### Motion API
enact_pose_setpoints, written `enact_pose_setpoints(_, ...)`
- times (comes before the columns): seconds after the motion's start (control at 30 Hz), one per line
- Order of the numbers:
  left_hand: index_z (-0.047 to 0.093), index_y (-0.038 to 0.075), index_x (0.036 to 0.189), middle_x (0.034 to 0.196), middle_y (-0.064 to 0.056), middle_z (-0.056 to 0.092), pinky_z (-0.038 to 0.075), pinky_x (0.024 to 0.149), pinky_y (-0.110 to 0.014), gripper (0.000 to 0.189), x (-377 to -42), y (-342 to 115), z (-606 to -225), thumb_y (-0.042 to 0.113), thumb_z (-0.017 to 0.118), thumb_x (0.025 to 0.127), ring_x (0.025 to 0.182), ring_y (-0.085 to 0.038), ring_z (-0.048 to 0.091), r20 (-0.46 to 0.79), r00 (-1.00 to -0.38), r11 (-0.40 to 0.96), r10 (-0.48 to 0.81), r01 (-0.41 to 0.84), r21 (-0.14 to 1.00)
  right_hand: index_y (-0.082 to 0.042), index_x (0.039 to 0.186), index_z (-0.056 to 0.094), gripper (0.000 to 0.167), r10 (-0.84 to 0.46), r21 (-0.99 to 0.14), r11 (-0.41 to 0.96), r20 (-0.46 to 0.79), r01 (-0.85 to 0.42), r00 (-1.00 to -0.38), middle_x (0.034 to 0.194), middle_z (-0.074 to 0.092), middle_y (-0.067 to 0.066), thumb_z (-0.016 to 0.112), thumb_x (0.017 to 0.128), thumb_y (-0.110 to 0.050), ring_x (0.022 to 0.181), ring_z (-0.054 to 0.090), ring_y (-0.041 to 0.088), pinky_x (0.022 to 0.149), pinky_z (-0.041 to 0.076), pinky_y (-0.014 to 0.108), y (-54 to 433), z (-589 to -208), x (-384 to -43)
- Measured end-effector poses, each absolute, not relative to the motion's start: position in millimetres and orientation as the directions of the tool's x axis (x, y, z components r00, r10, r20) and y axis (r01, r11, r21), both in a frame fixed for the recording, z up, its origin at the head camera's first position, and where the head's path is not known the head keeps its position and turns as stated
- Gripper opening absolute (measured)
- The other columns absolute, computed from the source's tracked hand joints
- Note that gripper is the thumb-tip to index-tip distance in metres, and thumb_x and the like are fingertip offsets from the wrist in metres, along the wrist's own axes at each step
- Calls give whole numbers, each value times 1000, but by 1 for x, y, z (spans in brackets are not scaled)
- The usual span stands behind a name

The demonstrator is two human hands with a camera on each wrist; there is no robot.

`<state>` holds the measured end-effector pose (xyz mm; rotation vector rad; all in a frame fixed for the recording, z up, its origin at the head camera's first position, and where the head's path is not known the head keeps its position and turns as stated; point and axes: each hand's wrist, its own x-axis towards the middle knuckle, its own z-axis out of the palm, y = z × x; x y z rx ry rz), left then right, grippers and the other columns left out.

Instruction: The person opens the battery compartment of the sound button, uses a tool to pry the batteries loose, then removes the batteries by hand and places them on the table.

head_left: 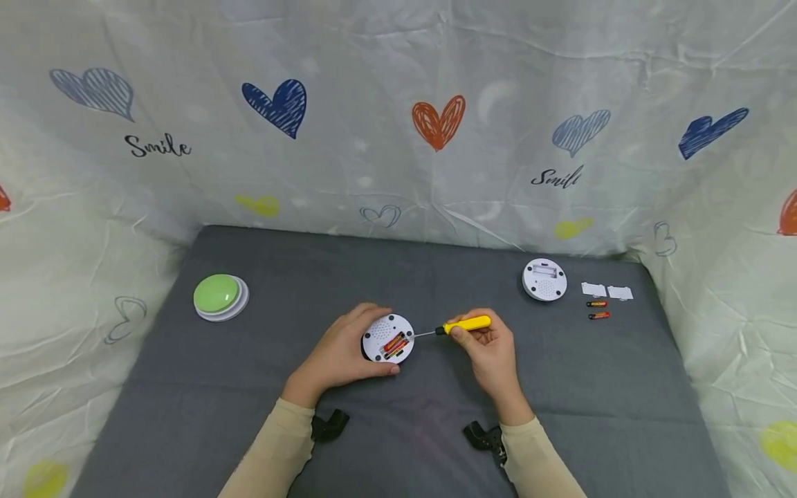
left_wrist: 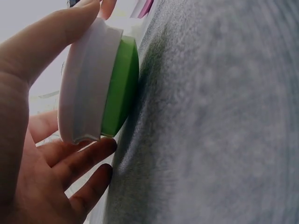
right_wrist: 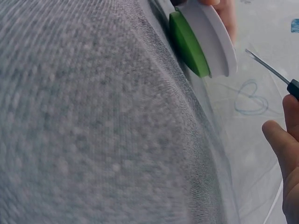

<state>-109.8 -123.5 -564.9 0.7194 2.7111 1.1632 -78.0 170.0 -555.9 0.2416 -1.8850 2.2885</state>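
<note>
The head view shows both hands at work over the middle of a counter covered in dark grey cloth. The left hand is partly open, its thumb and fingers curved around the rim of a round white device. That device is upside down: its underside faces up, with two red-and-black batteries lying side by side in an uncovered compartment, and in the left wrist view its green dome faces the cloth. The right hand is closed around the yellow handle of a screwdriver, whose metal shaft points left at the device. Its tip looks very near the compartment from above, yet the right wrist view makes it seem apart, so I cannot tell whether it touches.

At the far left of the counter sits a green-topped button on a white base. Toward the far right, a second white device lies with its open compartment upward, just beside two white covers and two loose batteries. A pale curtain printed with hearts hangs behind.
</note>
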Motion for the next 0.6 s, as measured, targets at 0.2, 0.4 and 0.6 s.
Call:
enact_pose_setpoints(0.2, 58, 31, 160, 137, 9, 62, 49, 96, -46, 97, -108, -124, -565, 62, 97, 76, 110, -14, 59, 97, -872, 591, 480, 403, 698, 20, 115, 57, 28, 20, -961, -170, 217, -217, -976, 110, 74, 13, 74, 93, 19, 103, 77, 18, 92, 63, 31, 171, -554, -76)
enact_pose_setpoints(0.4, 62, 33, 156, 124, 10, 56, 47, 85, -38, 100, -107, -126, -565, 68, 98, 70, 99, -11, 52, 95, -870, 585, 484, 403, 704, 19, 115, 57, 28, 18, -965, -160, 208, -208, -978, 110, 74, 16, 74, 93, 19, 102, 77, 17, 91, 63, 30, 170, -551, -75)
enact_pose_setpoints(0.6, 58, 25, 160, 136, 8, 55, 52, 96, -44, 104, -108, -130, -562, 64, 99, 72, 112, -13, 56, 77, -862, 555, 501, 388, 736, 20, 115, 56, 28, 20, -965, -167, 200, -200, -980, 110, 75, 11, 74, 94, 19, 100, 77, 16, 90, 63, 29, 171, -551, -75)
